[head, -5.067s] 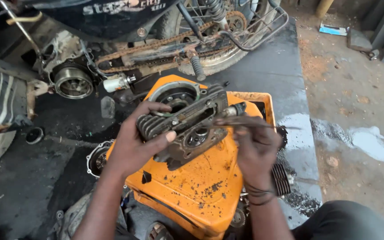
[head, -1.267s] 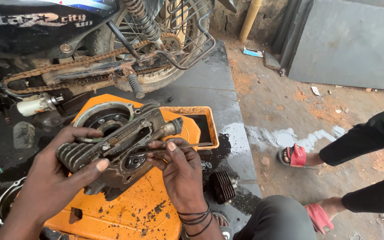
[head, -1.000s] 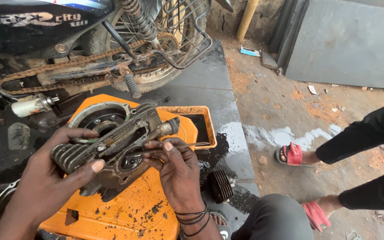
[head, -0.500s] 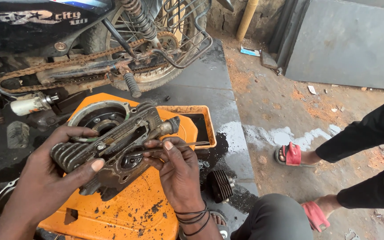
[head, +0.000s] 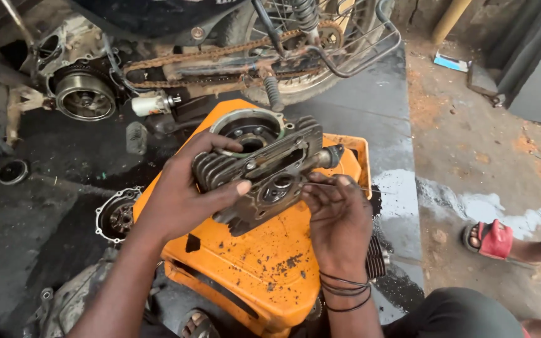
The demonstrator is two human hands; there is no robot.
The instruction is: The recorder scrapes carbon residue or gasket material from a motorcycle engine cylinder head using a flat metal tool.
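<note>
My left hand [head: 186, 194] grips the finned end of a greasy grey engine cylinder head [head: 264, 166], held tilted above an orange plastic container [head: 264, 269]. My right hand [head: 339, 219] pinches a thin metal wire [head: 345, 186] that runs along the head's underside, near a round port. A round engine part with a green rim [head: 245, 125] rests on the orange container just behind the head.
A motorcycle stands behind, with its rusty chain [head: 220, 59], rear wheel [head: 320, 44] and open engine case [head: 82, 94]. A round engine cover [head: 117, 216] lies on the oily floor at left. Another person's foot in a red sandal [head: 493, 241] is at right, beside a wet patch.
The view has swung left since the earlier frames, bringing the motorcycle's engine case into sight. My hands keep the same hold on the cylinder head and wire.
</note>
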